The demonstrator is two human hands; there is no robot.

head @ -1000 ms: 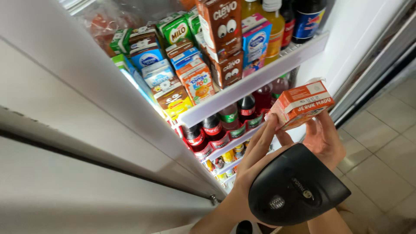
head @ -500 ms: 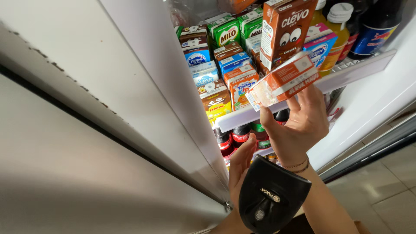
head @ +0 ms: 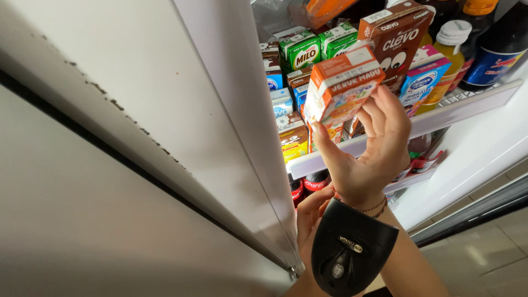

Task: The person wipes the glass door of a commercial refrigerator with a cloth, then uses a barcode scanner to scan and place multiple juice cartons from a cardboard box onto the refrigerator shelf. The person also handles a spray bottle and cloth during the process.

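While the right hand (head: 369,157) grips an orange drink carton (head: 342,85) tilted before the upper shelf (head: 467,107) of boxed drinks, the left hand (head: 316,220) clasps a black handheld scanner (head: 352,253) below: item apparently mid-stocking, next needing a free slot.

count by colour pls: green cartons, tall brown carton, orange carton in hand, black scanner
green drink cartons: 2
tall brown cardboard carton: 1
orange cardboard carton in right hand: 1
black plastic scanner in left hand: 1
total: 5
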